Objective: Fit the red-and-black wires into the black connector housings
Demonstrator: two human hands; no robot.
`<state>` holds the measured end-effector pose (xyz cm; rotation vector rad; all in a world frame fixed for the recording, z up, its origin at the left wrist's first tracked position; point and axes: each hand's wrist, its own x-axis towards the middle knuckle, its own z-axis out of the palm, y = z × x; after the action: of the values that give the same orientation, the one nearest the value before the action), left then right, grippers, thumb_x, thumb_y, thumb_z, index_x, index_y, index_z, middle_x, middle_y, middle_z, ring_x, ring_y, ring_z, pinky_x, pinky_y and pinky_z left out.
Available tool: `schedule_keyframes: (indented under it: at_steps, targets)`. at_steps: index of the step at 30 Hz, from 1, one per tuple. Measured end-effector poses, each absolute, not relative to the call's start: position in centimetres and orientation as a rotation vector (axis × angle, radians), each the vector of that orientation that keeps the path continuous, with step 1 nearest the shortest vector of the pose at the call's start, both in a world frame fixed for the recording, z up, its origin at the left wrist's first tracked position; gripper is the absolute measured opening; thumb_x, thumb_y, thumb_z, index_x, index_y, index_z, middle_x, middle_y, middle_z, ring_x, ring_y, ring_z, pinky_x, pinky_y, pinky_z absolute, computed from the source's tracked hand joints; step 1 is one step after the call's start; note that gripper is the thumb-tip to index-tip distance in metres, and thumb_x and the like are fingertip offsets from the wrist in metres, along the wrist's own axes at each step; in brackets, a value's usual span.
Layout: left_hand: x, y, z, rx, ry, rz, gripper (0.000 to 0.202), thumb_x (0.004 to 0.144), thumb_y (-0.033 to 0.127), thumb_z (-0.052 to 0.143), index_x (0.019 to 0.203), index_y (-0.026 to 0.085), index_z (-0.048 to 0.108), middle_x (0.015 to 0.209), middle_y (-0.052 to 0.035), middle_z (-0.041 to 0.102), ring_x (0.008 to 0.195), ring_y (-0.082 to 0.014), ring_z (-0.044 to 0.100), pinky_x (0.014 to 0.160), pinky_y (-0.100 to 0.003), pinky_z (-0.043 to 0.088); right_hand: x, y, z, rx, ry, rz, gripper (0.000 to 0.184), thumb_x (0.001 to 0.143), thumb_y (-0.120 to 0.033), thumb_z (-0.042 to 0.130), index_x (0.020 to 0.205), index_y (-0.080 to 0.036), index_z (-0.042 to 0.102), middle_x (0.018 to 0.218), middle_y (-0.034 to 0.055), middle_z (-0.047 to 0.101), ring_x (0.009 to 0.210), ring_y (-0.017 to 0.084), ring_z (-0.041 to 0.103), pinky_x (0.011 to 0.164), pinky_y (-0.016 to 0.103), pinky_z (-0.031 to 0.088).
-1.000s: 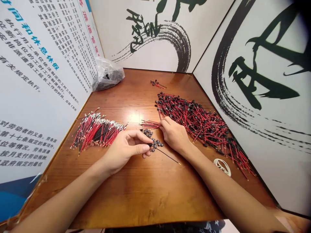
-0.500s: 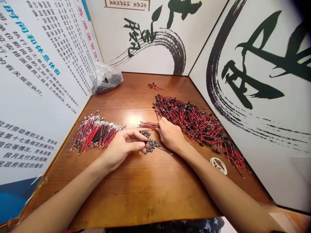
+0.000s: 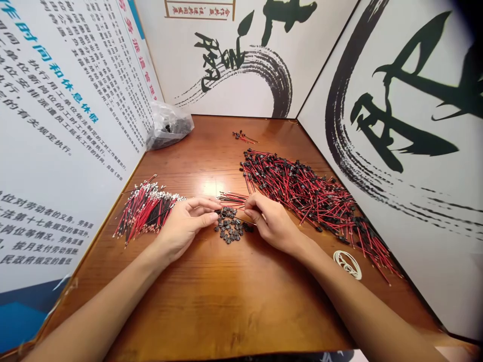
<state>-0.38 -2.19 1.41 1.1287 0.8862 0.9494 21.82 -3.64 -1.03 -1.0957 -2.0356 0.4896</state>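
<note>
Small black connectors lie in a loose heap (image 3: 228,226) on the wooden table (image 3: 226,301), between my hands. My left hand (image 3: 186,226) is just left of the heap, its fingertips at the heap's upper left edge and its fingers slightly apart. My right hand (image 3: 271,223) is right of the heap, with curled fingertips close to a few short red-and-black wires (image 3: 232,199). A thin dark wire runs near those fingertips, and I cannot tell whether they grip it. To my left lies a bundle of red and black wires with bright metal ends (image 3: 145,216).
A large heap of red wires with black connectors (image 3: 302,188) spreads to the right, with a small bundle (image 3: 243,137) behind it. A plastic bag of black parts (image 3: 168,125) stands in the far corner. A white cord coil (image 3: 347,265) lies at front right. Printed panels (image 3: 68,110) wall the table.
My left hand has drawn back left from the connectors. The long thin wire pointing lower right no longer shows, and the connectors form one tighter heap. The view has shifted slightly.
</note>
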Motion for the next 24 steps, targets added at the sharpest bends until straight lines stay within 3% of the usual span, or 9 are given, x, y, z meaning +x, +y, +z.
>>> schedule_keyframes:
  at_steps: [5,11,17,24]
  targets:
    - [-0.6,-2.0,1.2,1.271,0.925,0.976,0.013,0.069,0.017,0.081,0.081,0.017,0.077,0.103,-0.0084,0.067,0.098,-0.0187,0.061,0.087,-0.030,0.049,21.8,-3.8,-0.7,-1.064,-2.056,0.498,0.013,0.093,-0.015,0.044,0.081,-0.020,0.047,0.077,0.0028,0.055,0.069,0.016,0.050,0.065,0.030,0.040]
    - [-0.4,-2.1,1.5,1.198,0.923,0.997,0.014,0.068,0.014,0.081,0.081,0.017,0.079,0.098,-0.0067,0.070,0.088,-0.0153,0.063,0.082,-0.027,0.050,21.4,-4.2,-0.5,-1.059,-1.769,0.800,0.004,0.091,-0.019,0.053,0.090,-0.020,0.049,0.082,0.0018,0.057,0.073,0.014,0.054,0.064,0.029,0.045]
    - [-0.1,-2.3,1.7,0.811,0.845,0.984,0.017,0.063,0.009,0.083,0.079,0.015,0.078,0.084,-0.0053,0.073,0.071,-0.0100,0.063,0.071,-0.022,0.052,20.9,-4.7,-0.6,-0.815,-1.586,1.192,0.037,0.077,-0.025,0.073,0.108,-0.021,0.054,0.092,0.0025,0.060,0.076,0.013,0.058,0.068,0.029,0.052]
    - [0.5,-3.1,1.8,0.766,0.734,0.918,0.018,0.066,0.007,0.082,0.083,0.012,0.078,0.081,-0.0054,0.072,0.075,-0.0105,0.064,0.071,-0.019,0.052,20.0,-5.0,-0.9,-0.799,-1.709,0.971,0.024,0.082,-0.019,0.068,0.104,-0.019,0.060,0.087,0.0028,0.063,0.065,0.012,0.056,0.057,0.027,0.049]
